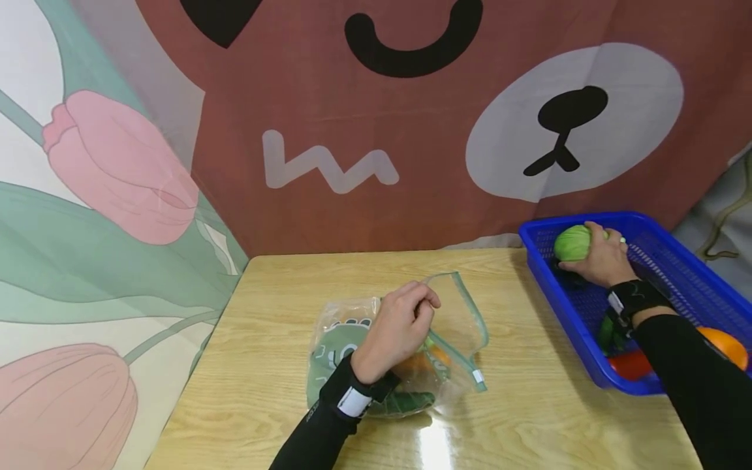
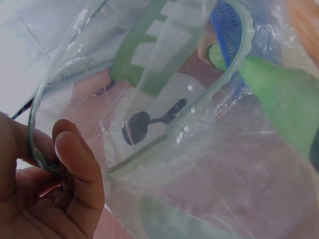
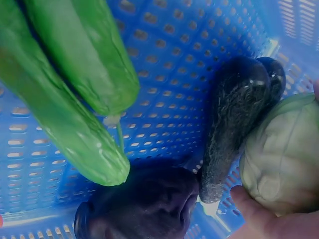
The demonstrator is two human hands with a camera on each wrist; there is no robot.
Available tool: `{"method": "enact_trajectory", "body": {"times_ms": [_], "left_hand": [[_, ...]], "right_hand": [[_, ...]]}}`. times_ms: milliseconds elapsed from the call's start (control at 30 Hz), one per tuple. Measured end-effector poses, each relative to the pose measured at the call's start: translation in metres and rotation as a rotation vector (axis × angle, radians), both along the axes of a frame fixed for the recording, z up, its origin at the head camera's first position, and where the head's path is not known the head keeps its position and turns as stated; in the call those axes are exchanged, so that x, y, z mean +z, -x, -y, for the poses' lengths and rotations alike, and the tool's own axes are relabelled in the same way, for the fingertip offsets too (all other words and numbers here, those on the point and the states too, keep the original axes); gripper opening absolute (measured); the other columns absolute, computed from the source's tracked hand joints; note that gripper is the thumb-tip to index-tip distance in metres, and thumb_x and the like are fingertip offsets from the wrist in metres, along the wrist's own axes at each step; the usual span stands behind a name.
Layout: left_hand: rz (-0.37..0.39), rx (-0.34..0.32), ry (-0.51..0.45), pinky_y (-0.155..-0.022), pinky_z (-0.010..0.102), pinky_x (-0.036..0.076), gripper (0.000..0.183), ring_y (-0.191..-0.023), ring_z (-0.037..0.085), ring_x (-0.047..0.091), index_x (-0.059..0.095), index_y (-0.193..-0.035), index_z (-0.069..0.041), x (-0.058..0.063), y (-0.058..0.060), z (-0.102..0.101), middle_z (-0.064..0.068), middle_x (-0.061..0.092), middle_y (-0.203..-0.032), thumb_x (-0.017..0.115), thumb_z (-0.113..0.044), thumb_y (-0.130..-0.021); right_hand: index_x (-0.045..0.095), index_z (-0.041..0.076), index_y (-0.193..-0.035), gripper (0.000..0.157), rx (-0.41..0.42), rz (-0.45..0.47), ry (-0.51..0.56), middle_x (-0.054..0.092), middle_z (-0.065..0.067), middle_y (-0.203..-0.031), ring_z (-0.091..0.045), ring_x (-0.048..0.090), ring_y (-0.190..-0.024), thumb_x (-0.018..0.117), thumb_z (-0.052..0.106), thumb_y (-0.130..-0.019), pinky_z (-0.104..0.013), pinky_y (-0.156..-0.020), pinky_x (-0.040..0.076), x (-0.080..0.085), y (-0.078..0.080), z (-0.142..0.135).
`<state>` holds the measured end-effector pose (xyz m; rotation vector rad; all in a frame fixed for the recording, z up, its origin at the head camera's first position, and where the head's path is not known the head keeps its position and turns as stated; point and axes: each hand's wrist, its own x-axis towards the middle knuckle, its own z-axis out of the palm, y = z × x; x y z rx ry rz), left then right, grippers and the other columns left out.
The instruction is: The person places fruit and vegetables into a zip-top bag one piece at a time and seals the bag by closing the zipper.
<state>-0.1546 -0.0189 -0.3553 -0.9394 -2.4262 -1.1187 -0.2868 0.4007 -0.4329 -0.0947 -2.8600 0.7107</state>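
On the wooden tabletop (image 1: 247,391), the left hand (image 1: 399,323) is pinching the green-edged rim of a clear plastic bag with a green cartoon print (image 1: 337,352); at far right, the right hand (image 1: 608,260) is grasping a round, pale-green cabbage (image 1: 572,245) inside a blue perforated plastic basket (image 1: 568,320). The work is seemingly standing partway: an orange item (image 1: 416,361) and a long dark-green vegetable (image 1: 411,403) are already lying in the bag, while the basket is holding the cabbage, two long glossy green vegetables (image 3: 82,55), dark elongated vegetables (image 3: 232,104), a dark-purple vegetable (image 3: 144,204), a round orange fruit (image 1: 727,347) and a red item (image 1: 631,365).
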Motion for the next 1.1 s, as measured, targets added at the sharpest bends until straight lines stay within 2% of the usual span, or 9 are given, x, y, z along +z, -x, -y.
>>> {"method": "enact_trajectory", "body": {"times_ms": [300,633,833,1100], "left_hand": [[-0.003,0.008,-0.002,-0.056,0.02,0.037,0.026,-0.061,0.006,0.043,0.066,-0.088,-0.013,0.0,-0.001,0.0,-0.005,0.056,-0.083,0.043,-0.001,-0.092],[0.014,0.01,0.007,-0.056,0.02,0.038,0.025,-0.06,0.006,0.043,0.065,-0.088,-0.013,0.001,-0.001,-0.001,-0.005,0.056,-0.083,0.043,-0.002,-0.093],[0.011,0.008,0.005,-0.056,0.02,0.038,0.025,-0.06,0.006,0.044,0.065,-0.088,-0.013,0.0,-0.001,-0.002,-0.005,0.056,-0.082,0.043,-0.002,-0.093],[0.022,0.014,0.0,-0.054,0.021,0.037,0.025,-0.059,0.006,0.042,0.065,-0.089,-0.014,-0.002,-0.001,-0.003,-0.007,0.054,-0.082,0.043,-0.003,-0.093]], "right_hand": [[0.016,-0.003,-0.144,0.106,0.046,-0.007,-0.026,0.016,-0.048,-0.129,-0.067,0.025,-0.105,0.082,0.031,-0.069,-0.072,-0.073,0.032,0.01,-0.011,0.007],[0.017,-0.003,-0.144,0.106,0.04,-0.055,0.014,0.019,-0.048,-0.128,-0.065,0.027,-0.103,0.083,0.031,-0.067,-0.071,-0.072,0.032,0.034,-0.029,0.021],[0.019,0.0,-0.146,0.108,0.103,-0.098,0.037,0.025,-0.043,-0.128,-0.058,0.032,-0.106,0.085,0.033,-0.067,-0.068,-0.072,0.035,0.052,-0.047,0.049],[0.025,0.002,-0.146,0.107,0.242,-0.151,0.078,0.03,-0.035,-0.131,-0.05,0.037,-0.109,0.087,0.029,-0.063,-0.065,-0.074,0.038,0.078,-0.08,0.098]]}}
